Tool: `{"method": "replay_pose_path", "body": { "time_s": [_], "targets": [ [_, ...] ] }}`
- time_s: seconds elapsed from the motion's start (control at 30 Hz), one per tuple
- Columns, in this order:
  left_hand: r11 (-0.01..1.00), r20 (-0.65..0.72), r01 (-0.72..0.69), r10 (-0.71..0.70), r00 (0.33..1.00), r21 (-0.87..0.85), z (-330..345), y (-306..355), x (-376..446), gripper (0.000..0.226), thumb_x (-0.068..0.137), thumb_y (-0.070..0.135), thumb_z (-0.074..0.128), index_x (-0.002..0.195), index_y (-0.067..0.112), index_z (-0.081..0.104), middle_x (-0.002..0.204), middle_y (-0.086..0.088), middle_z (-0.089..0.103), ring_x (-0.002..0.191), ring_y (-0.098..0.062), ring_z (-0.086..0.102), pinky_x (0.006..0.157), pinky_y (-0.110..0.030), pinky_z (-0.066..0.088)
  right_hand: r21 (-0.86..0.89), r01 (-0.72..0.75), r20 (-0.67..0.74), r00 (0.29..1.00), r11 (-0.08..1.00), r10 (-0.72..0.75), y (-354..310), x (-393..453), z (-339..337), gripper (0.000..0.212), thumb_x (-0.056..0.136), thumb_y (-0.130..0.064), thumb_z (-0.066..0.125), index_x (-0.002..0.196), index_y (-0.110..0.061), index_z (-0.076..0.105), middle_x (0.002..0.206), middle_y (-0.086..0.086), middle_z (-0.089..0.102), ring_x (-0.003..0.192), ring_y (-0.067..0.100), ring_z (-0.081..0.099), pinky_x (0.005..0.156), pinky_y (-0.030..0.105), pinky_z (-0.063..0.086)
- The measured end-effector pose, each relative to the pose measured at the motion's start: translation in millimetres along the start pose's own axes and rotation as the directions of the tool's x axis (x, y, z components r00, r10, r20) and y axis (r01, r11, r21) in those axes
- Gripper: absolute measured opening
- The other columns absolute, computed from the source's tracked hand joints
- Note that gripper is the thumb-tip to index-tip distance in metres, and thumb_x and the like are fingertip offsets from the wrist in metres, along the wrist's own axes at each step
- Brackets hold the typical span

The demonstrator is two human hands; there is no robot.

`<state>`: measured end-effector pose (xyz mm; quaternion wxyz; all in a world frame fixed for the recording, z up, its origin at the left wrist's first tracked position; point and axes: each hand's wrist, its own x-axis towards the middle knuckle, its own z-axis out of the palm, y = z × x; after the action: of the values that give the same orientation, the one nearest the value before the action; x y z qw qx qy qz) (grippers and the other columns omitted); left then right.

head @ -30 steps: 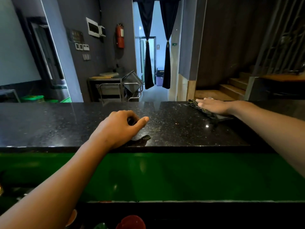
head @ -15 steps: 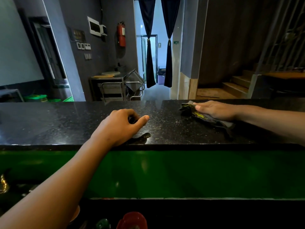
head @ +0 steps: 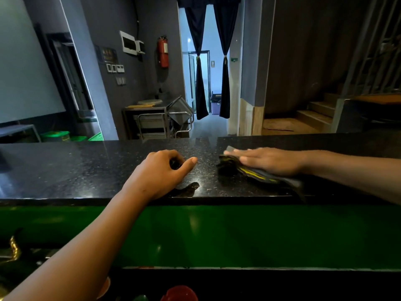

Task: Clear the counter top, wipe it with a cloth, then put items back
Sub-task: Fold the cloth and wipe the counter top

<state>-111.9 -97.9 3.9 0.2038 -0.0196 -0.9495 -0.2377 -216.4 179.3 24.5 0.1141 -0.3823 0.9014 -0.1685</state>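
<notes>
Cloth (head: 249,170) mid-wipe on black tabletop (head: 86,166).
Soft, limp, bunching; best pressed flat mid-fold. Right hand (head: 271,160) flat atop it; left hand (head: 160,172) loosely curled, empty.

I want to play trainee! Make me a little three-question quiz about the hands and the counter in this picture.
1. True or false: the right hand lies flat on the cloth.
2. What does the left hand rest on? A) the counter B) the fire extinguisher C) the stairs
3. Fill in: the cloth is dark with ____ stripes.

Key: 1 true; 2 A; 3 yellow.
</notes>
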Motion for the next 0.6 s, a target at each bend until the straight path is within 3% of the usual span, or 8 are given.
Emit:
{"method": "replay_pose_path", "body": {
  "time_s": [0.07,0.13,0.2,0.27,0.33,0.47,0.53,0.6],
  "targets": [
    [1.000,-0.013,-0.007,0.007,1.000,0.015,-0.3,0.4,0.7,0.056,0.080,0.077,0.043,0.092,0.029,0.069,0.087,0.012,0.068,0.083,-0.004,0.062,0.080,-0.038,0.055,0.045,-0.023,0.011,1.000,0.999,0.022,6.5,-22.0,-4.3,0.047,0.088,-0.061,0.023,0.134,-0.052,0.021,0.143,-0.021,0.025,0.129,-0.003,0.030,0.107,0.022,0.017],
    [1.000,-0.008,-0.009,0.010,1.000,0.029,0.2,2.0,1.6,0.056,0.081,0.076,0.043,0.093,0.029,0.070,0.089,0.011,0.068,0.086,-0.007,0.062,0.081,-0.038,0.055,0.119,-0.115,-0.052,0.991,0.986,0.121,25.2,-28.6,-13.1,0.064,0.088,-0.069,0.028,0.142,-0.036,0.035,0.141,-0.011,0.041,0.109,-0.009,0.046,0.098,0.021,0.025],
    [0.999,-0.007,-0.003,0.003,1.000,0.035,0.0,2.2,1.5,0.055,0.081,0.077,0.044,0.094,0.029,0.070,0.090,0.011,0.068,0.087,-0.008,0.063,0.082,-0.039,0.055,0.112,-0.210,-0.120,0.967,0.971,0.223,44.6,-15.4,-20.8,0.053,0.098,-0.053,0.030,0.141,-0.025,0.044,0.146,0.000,0.044,0.114,0.003,0.051,0.097,0.023,0.028],
    [0.999,-0.003,0.012,-0.012,1.000,0.039,-0.3,3.0,0.4,0.055,0.081,0.076,0.045,0.094,0.029,0.069,0.092,0.009,0.068,0.087,-0.010,0.063,0.083,-0.040,0.055,0.015,-0.271,-0.156,0.950,0.963,0.270,46.8,2.4,-22.7,0.056,0.100,-0.051,0.026,0.149,-0.025,0.034,0.156,-0.001,0.031,0.139,0.019,0.033,0.106,0.027,0.021],
    [0.999,0.007,0.017,-0.017,1.000,0.030,-1.7,4.5,-1.1,0.056,0.081,0.076,0.045,0.096,0.028,0.069,0.093,0.007,0.069,0.088,-0.011,0.063,0.084,-0.040,0.055,-0.064,-0.244,-0.128,0.964,0.968,0.234,38.3,15.4,-16.3,0.062,0.096,-0.059,0.019,0.152,-0.033,0.020,0.160,-0.007,0.014,0.148,0.020,0.015,0.117,0.036,0.010],
    [1.000,0.021,0.018,-0.018,1.000,0.009,-3.9,4.4,-2.4,0.058,0.080,0.076,0.044,0.097,0.027,0.069,0.093,0.007,0.070,0.088,-0.010,0.063,0.084,-0.038,0.054,-0.042,0.011,0.003,1.000,0.999,-0.011,7.8,-0.7,9.8,0.054,0.093,-0.066,0.019,0.145,-0.055,0.013,0.160,-0.018,0.007,0.148,0.015,0.009,0.120,0.046,0.003],
    [1.000,0.023,0.017,-0.017,1.000,0.006,-3.3,4.0,-2.1,0.060,0.079,0.078,0.042,0.097,0.027,0.069,0.093,0.006,0.070,0.088,-0.010,0.064,0.083,-0.038,0.054,0.167,0.115,0.046,0.991,0.979,-0.125,-7.3,-38.1,17.1,0.050,0.087,-0.068,0.032,0.136,-0.059,0.033,0.156,-0.018,0.027,0.143,0.008,0.026,0.117,0.031,0.016],
    [1.000,0.020,0.021,-0.021,1.000,0.005,-3.1,4.1,-1.8,0.062,0.079,0.078,0.042,0.098,0.026,0.070,0.093,0.005,0.070,0.088,-0.011,0.064,0.083,-0.038,0.054,0.443,0.083,0.073,0.989,0.892,-0.128,-6.8,-74.6,13.4,0.050,0.076,-0.075,0.053,0.113,-0.045,0.066,0.124,-0.001,0.065,0.108,0.013,0.062,0.092,0.023,0.047]
  ]
}}
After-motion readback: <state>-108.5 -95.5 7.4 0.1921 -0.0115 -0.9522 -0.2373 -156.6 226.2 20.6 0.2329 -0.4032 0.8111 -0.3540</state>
